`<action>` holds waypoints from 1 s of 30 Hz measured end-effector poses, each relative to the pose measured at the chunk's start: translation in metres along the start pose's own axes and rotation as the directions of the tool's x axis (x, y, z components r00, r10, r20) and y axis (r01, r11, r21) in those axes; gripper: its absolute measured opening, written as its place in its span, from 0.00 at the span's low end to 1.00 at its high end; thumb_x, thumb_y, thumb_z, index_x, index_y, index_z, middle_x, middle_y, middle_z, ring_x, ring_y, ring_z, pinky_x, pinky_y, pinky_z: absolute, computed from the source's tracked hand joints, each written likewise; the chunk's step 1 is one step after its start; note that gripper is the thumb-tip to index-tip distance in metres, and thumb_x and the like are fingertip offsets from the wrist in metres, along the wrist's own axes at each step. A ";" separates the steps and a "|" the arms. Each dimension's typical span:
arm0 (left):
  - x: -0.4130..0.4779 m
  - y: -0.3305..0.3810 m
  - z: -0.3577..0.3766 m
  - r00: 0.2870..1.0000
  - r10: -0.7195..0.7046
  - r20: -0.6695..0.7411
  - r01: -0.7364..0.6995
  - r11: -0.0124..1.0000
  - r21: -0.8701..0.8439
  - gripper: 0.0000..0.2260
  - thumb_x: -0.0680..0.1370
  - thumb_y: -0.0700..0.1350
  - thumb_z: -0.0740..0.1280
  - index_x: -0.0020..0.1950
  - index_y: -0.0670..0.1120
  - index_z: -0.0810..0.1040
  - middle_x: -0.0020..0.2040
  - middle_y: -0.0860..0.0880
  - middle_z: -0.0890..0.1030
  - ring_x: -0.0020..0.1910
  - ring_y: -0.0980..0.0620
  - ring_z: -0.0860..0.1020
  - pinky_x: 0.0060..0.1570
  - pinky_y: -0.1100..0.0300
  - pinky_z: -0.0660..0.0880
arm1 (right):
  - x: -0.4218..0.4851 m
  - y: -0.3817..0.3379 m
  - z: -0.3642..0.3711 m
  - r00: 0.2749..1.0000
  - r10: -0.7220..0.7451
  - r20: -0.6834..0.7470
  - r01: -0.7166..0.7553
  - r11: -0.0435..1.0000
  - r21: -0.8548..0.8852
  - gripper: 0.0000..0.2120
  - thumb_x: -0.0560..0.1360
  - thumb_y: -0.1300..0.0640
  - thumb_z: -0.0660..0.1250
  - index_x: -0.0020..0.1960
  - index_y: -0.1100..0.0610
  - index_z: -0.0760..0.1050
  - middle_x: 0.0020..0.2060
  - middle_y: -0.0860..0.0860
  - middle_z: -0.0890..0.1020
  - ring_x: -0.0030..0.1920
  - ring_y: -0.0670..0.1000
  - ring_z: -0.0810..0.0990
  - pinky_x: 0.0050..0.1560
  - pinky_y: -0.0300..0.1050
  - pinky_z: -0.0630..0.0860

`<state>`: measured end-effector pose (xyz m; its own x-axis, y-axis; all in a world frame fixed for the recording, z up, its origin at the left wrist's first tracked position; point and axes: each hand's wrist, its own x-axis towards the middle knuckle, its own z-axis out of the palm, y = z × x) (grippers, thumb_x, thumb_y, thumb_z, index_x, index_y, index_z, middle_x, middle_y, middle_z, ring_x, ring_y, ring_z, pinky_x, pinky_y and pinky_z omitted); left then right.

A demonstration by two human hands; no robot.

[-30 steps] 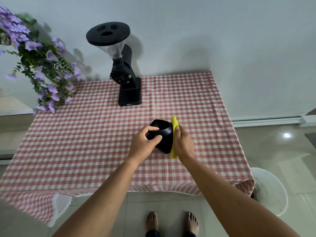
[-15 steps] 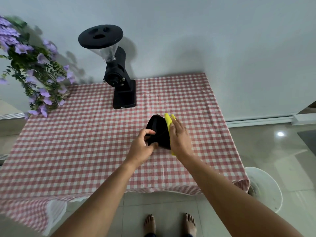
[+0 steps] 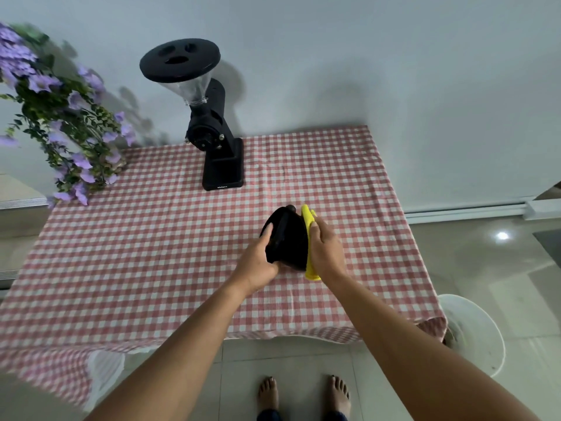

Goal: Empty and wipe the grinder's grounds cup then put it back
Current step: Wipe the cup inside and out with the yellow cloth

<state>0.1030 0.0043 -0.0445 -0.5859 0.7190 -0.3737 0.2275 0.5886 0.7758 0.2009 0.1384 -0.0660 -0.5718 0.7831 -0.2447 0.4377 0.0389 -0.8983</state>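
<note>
The black grounds cup (image 3: pixel 287 238) is held tilted above the checked tablecloth (image 3: pixel 158 244), right of centre. My left hand (image 3: pixel 258 259) grips its left side, fingers curled over the rim. My right hand (image 3: pixel 326 247) presses a folded yellow cloth (image 3: pixel 308 217) against the cup's right wall. The cup's inside is turned away and hidden from me. The black grinder (image 3: pixel 212 132), with a clear hopper and a black lid, stands at the table's back edge; its base platform carries no cup.
A bunch of purple flowers (image 3: pixel 60 117) hangs over the table's back left corner. A white bin (image 3: pixel 476 332) stands on the floor by the front right corner. A grey wall rises behind the table. My bare feet (image 3: pixel 303 393) are under the front edge.
The cup has turned in my hands, its opening rolling away to the left. My left fingers have shifted over the rim, and my right hand has slid the yellow cloth along the side.
</note>
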 end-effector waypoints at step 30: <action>0.003 -0.005 0.016 0.976 0.049 -0.212 -0.079 0.988 -0.133 0.23 0.82 0.37 0.64 0.73 0.57 0.73 0.74 0.48 0.74 0.71 0.50 0.74 0.63 0.66 0.75 | -0.018 -0.004 -0.004 0.993 0.121 0.010 -0.120 0.991 -0.053 0.21 0.82 0.47 0.48 0.67 0.48 0.74 0.56 0.52 0.82 0.52 0.52 0.79 0.56 0.55 0.77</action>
<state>0.1126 0.0096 -0.0582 -0.7254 0.6526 -0.2190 0.1675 0.4759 0.8634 0.2120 0.1262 -0.0565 -0.5220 0.7755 -0.3551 0.5395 -0.0223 -0.8417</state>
